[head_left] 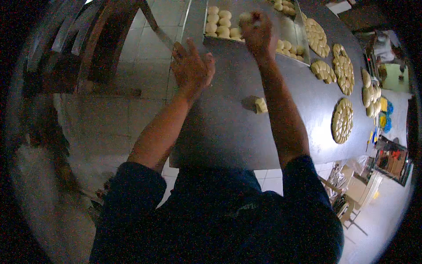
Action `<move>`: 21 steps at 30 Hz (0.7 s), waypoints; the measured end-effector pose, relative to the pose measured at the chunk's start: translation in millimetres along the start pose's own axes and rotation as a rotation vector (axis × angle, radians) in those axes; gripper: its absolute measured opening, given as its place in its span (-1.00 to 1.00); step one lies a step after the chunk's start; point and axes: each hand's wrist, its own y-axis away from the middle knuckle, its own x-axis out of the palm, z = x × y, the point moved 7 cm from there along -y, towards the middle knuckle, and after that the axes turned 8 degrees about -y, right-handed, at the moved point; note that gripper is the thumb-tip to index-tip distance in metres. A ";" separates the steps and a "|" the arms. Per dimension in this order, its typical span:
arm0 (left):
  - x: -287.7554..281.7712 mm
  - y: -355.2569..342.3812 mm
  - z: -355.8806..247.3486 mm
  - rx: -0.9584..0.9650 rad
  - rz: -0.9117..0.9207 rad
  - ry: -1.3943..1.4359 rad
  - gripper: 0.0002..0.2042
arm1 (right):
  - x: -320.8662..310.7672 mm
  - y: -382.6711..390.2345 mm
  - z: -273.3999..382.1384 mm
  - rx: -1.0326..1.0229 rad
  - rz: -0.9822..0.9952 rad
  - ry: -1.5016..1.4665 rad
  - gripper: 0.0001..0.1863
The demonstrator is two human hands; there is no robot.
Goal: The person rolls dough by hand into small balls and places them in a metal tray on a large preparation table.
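Note:
My left hand is over the left edge of the dark metal table, its fingers spread and nothing visible in its palm. Farther right, my right hand is closed above a metal tray, slightly blurred. A pale dough ball shows at its fingertips. Rows of round dough balls fill the tray's near left corner, and more dough balls lie at its near right side. A small block-like dough piece rests on the table beside my right forearm.
Braided-looking dough rounds and flat dough shapes lie along the table's right side. Beyond the left edge is a tiled floor, with a long dark bar near my left fingers. A cart stands at the lower right.

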 end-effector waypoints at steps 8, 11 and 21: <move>-8.5 -8.3 -22.0 0.016 0.098 0.067 -0.17 | 35.5 -77.1 -106.9 0.478 0.450 -0.093 -0.33; 22.3 -11.1 4.0 -0.089 0.095 -0.007 -0.16 | -11.2 -4.1 -54.2 0.202 0.198 0.108 -0.51; 72.2 -19.9 -2.9 0.188 0.002 -0.064 -0.23 | -173.7 211.9 -168.3 0.504 -0.095 -0.168 -0.59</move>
